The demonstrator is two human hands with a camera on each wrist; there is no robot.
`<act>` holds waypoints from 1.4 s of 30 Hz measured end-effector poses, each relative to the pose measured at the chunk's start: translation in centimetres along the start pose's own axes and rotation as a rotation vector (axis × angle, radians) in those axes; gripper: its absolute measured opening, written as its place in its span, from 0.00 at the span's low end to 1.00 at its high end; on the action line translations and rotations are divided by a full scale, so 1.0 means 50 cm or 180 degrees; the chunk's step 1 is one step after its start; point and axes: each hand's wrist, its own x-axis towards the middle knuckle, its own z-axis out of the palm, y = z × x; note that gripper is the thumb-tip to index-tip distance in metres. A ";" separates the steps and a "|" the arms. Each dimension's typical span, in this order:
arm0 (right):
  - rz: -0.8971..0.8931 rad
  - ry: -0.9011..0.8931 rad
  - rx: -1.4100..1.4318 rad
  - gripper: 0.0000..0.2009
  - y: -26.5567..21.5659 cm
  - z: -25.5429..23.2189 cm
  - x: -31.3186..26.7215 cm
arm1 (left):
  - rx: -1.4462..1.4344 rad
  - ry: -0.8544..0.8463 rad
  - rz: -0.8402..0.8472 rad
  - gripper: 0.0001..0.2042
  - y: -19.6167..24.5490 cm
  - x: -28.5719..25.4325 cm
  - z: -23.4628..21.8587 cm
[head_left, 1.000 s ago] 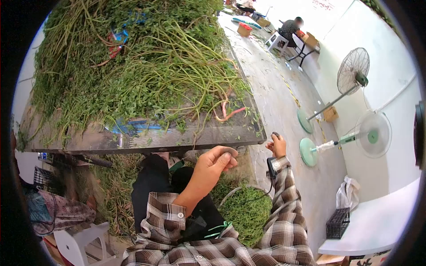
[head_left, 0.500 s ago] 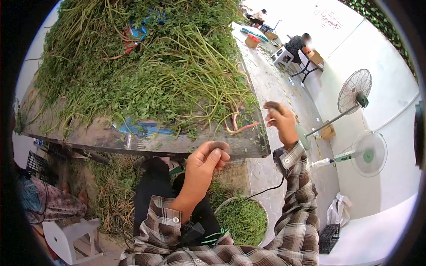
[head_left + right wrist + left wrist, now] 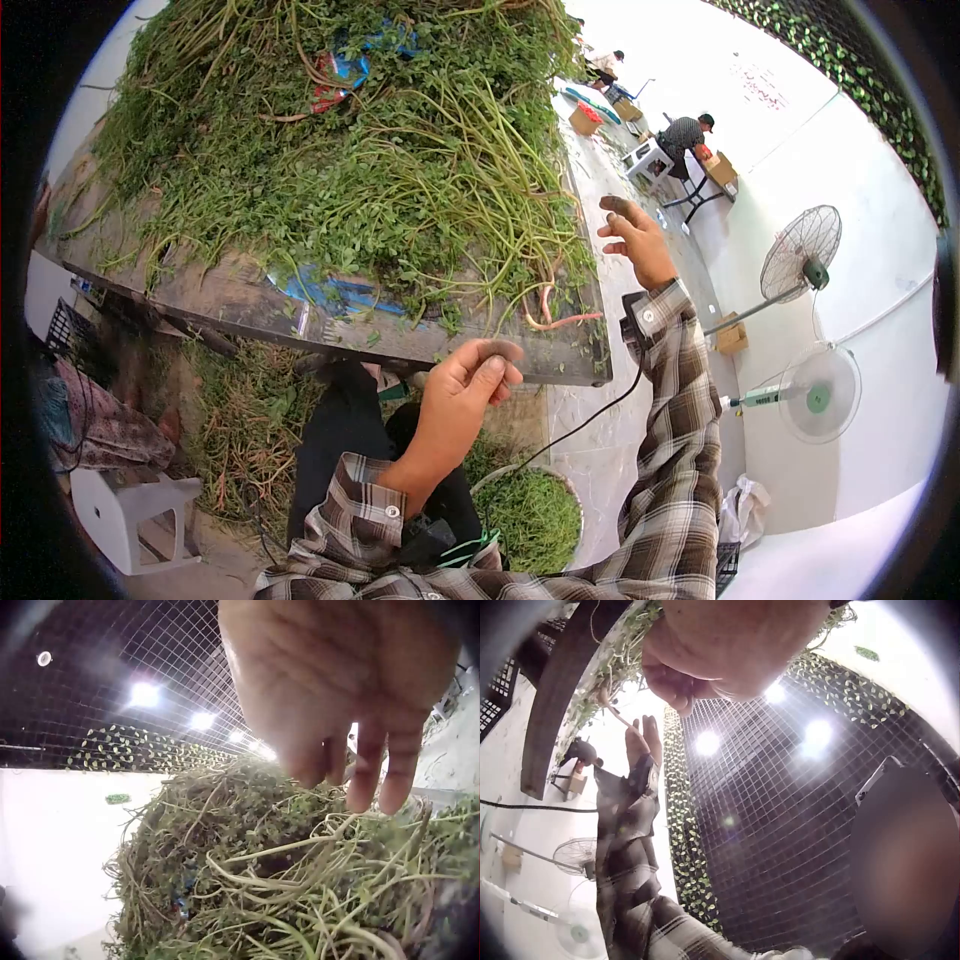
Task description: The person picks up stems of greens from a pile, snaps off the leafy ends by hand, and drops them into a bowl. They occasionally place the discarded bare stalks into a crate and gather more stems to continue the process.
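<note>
A big heap of leafy green stems (image 3: 350,190) covers most of a dark wooden table (image 3: 440,350). My left hand (image 3: 450,400) hovers just in front of the table's near edge, its fingers curled and the thumb laid against the index finger. Nothing shows in its grip, also in the left wrist view. Beyond the table's right edge my right hand (image 3: 640,245) is raised with fingers spread and loosely bent, holding nothing. In the right wrist view the fingertips (image 3: 360,799) hang close over long pale stems (image 3: 300,877). A reddish stem (image 3: 570,322) lies near the table corner.
Below the table stands a round tub (image 3: 578,500) of small greens, with more stems (image 3: 240,430) strewn on the floor. A white stool (image 3: 110,515) is at lower left. Two fans (image 3: 815,270) stand right; a black cable (image 3: 590,420) runs from my right wrist.
My right hand has risen and moved forward from beside the table corner to the table's right edge, its fingers spreading. The left hand keeps its curled pose. The head view has turned slightly.
</note>
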 end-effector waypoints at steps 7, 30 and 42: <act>0.0055 -0.0577 -0.0351 0.28 -0.009 0.040 0.087 | 0.0062 -0.0082 -0.0112 0.10 0.000 0.000 -0.003; -0.1042 0.0625 -0.0577 0.13 -0.223 -0.016 0.028 | 0.0138 -0.0289 -0.0149 0.09 -0.001 0.001 -0.001; -0.1910 0.0082 -0.1429 0.08 -0.154 0.233 -0.316 | -0.0765 0.0117 0.0096 0.27 -0.009 0.020 -0.016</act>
